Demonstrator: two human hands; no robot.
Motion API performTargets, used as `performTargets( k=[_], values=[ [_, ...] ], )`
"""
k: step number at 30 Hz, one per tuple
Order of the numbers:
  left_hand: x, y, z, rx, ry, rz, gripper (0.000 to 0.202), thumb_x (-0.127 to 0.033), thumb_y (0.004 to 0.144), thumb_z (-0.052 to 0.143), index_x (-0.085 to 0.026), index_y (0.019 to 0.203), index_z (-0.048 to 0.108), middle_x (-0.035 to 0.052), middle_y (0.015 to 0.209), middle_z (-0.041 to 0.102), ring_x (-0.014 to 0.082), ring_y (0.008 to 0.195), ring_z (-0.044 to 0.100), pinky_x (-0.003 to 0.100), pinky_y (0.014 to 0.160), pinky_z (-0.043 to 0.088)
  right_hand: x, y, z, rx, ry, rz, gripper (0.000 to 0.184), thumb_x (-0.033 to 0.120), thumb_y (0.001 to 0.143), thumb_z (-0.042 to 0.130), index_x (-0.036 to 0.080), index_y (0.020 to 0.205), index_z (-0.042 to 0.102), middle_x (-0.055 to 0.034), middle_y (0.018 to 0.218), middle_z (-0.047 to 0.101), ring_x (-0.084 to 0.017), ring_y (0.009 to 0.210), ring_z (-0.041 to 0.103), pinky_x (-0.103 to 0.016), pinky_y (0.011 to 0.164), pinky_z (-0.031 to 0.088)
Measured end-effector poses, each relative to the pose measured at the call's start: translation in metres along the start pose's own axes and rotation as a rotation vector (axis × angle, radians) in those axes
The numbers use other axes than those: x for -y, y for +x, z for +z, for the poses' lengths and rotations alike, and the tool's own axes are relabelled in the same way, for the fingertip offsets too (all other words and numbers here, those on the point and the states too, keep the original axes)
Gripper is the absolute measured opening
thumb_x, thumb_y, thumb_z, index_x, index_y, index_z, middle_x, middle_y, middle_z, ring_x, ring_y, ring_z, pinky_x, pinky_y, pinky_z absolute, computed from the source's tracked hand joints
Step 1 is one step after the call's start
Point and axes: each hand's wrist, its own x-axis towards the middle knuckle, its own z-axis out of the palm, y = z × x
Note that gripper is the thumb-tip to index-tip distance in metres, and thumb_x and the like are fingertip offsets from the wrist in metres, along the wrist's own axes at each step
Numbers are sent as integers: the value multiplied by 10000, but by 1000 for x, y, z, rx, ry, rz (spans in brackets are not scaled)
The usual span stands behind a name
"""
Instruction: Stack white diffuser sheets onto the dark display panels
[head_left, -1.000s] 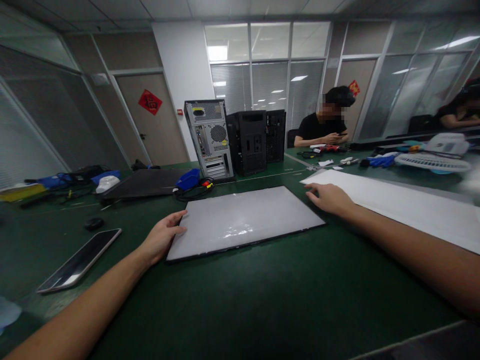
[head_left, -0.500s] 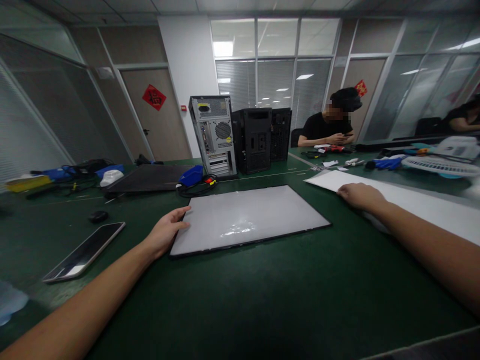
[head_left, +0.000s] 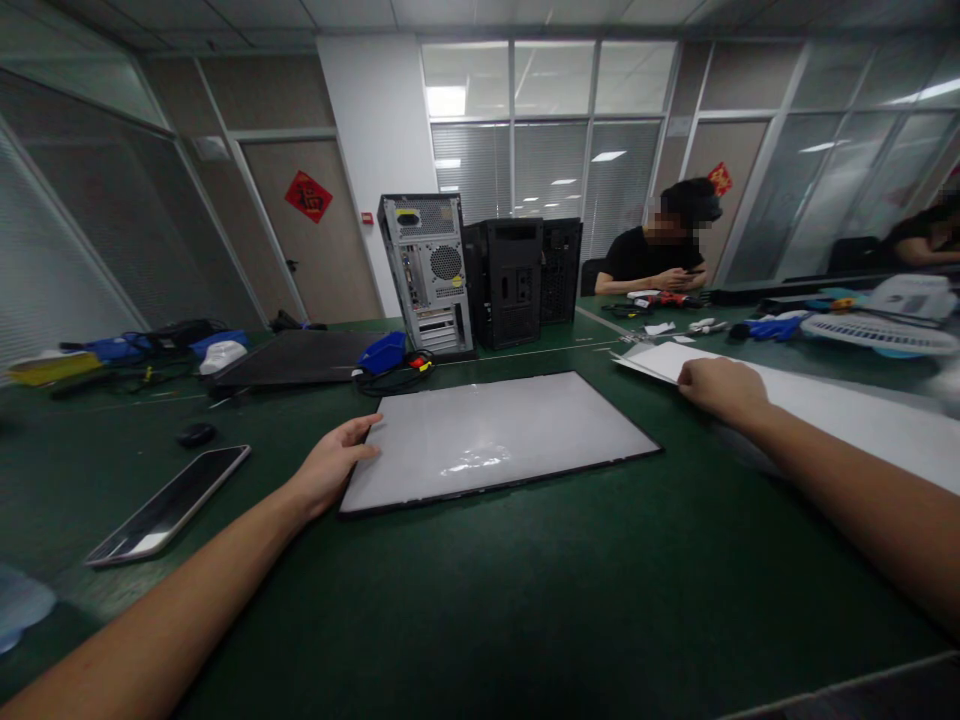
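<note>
A flat rectangular panel (head_left: 502, 425) with a glossy pale grey-white face and thin black border lies on the green table. It looks like a monitor's display panel. My left hand (head_left: 337, 460) grips its left edge, thumb on the upper face and fingers along the rim. Off to the right, a stack of thin white sheets (head_left: 847, 415) rests near the table's right side. My right hand (head_left: 724, 388) is closed on the near edge of those sheets, the fingertips hidden underneath the knuckles. The sheets' left corners are slightly fanned apart.
A phone (head_left: 172, 505) and a black mouse (head_left: 196, 434) lie left. Behind the panel stand a silver computer case (head_left: 427, 275) and black cases (head_left: 514, 285). A dark flat panel (head_left: 300, 357) and blue connector (head_left: 382, 352) lie nearby. A person (head_left: 652, 250) sits across the table.
My right hand has shifted very slightly right, and the corners of the white sheets now show more separation. My left hand and the display panel have stayed put.
</note>
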Motion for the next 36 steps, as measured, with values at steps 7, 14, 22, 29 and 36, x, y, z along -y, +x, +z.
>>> performTargets(
  k=[7,14,22,29,36],
  values=[
    [2,3,-2,-7,33,39,529,-17,690,699,-204,1185,685,108,1465,563,251,1301,562,350,1065,459,28,-18,-14,-58,43,-135,313,420,897,518,212,1044,700,-143,1019,690,-278,879,594,-360,700,372],
    [-1,1,0,-17,57,27,525,-26,692,702,-211,1183,686,107,1496,533,248,1349,515,353,1101,419,86,-57,-29,-165,190,-604,319,445,923,456,228,1024,667,-62,999,724,-235,871,654,-336,748,426],
    [-3,-2,3,-25,63,27,509,-37,675,699,-210,1154,693,113,1439,586,263,1227,621,366,1002,515,121,-89,-32,-32,341,-1076,329,440,962,447,240,1045,695,-53,973,724,-190,871,662,-312,798,461],
    [1,0,0,-4,64,24,522,-58,689,718,-212,1186,687,108,1490,539,256,1283,577,356,1049,469,99,-61,-21,-118,247,-703,430,504,963,394,232,1043,717,-62,1036,726,-233,925,659,-344,829,461],
    [-3,-4,2,-20,65,-1,544,-61,682,719,-214,1203,689,120,1513,511,280,1263,592,388,1026,486,60,-26,1,-13,59,-318,481,529,911,413,214,1075,737,-121,1038,721,-312,920,649,-410,758,470]
  ],
)
